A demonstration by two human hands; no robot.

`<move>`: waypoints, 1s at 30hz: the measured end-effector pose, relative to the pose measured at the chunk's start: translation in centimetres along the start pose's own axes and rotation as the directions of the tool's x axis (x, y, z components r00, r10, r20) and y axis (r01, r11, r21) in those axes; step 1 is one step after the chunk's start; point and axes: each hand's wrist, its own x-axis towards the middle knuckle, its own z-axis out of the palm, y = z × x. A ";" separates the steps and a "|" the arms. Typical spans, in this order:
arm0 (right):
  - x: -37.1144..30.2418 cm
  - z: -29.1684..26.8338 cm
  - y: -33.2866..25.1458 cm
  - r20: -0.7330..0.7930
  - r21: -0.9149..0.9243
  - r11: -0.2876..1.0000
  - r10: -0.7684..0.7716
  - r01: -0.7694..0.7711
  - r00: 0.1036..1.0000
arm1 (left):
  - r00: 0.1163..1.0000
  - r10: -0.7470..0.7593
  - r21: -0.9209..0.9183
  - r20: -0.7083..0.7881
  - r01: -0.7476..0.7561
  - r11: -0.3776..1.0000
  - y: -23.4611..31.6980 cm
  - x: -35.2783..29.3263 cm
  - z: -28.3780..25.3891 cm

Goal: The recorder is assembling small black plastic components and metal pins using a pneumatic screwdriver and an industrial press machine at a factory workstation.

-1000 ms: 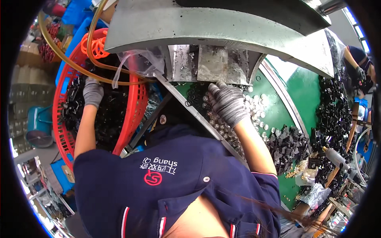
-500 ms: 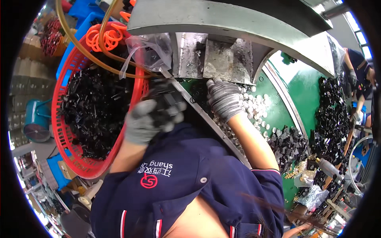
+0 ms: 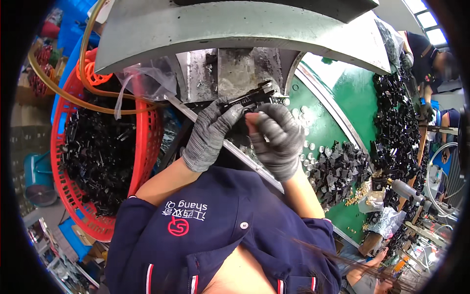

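Note:
In front of the press bed, my gloved left hand (image 3: 208, 132) grips a long black mechanical part (image 3: 250, 98), its far end tilted up to the right. Close beside it, my gloved right hand (image 3: 280, 139) has curled fingers, with one bare fingertip showing through the grey glove. Its fingers meet near the underside of the part; what they pinch, if anything, is hidden. Small silvery round pieces (image 3: 309, 147) lie scattered on the green table (image 3: 338, 105) to the right of that hand.
A red plastic basket (image 3: 142, 147) full of black parts stands at left. The grey machine frame (image 3: 235, 27) arches over the far side. Heaps of black pieces (image 3: 340, 169) and a power screwdriver (image 3: 406, 190) lie at right. Another person (image 3: 423, 59) works at far right.
My left hand has moved right with the black part, from beside the basket to the press front. My right hand has drawn back from the round pieces and closed up next to it.

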 end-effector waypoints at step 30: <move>-0.8 1.0 1.3 -0.028 0.506 0.704 0.591 -0.498 0.806 | 0.975 0.209 0.145 -0.077 -0.196 0.970 0.3 0.2 3.0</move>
